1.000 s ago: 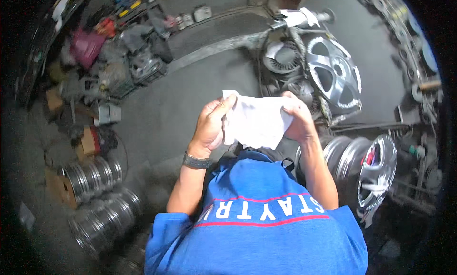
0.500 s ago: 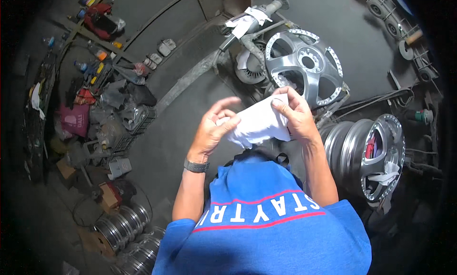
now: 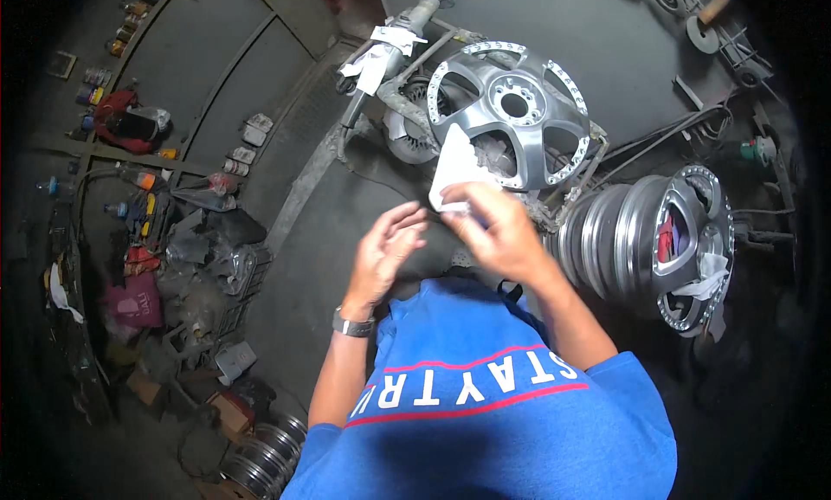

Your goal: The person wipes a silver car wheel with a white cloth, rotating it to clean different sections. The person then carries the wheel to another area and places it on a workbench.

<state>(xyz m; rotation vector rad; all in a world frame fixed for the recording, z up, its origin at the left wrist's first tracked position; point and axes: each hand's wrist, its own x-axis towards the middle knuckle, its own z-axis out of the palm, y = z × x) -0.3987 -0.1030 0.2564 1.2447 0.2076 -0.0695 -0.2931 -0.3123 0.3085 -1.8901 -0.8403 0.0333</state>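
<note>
Pinching a folded white sheet [image 3: 455,167] between thumb and fingers, the right hand [image 3: 498,229] has it jutting forward from the fingertips, toward a silver spoked wheel [image 3: 516,124] beyond the grip. Just to the left of that grip, the left hand [image 3: 383,255] is unclenched, its fingers half-curled near the sheet. To the right of the grip, several silver rims [image 3: 613,238] line up in a row.

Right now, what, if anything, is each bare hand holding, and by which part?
The right hand pinches a folded white sheet, cloth or paper, by its lower end; the left hand holds nothing.
</note>
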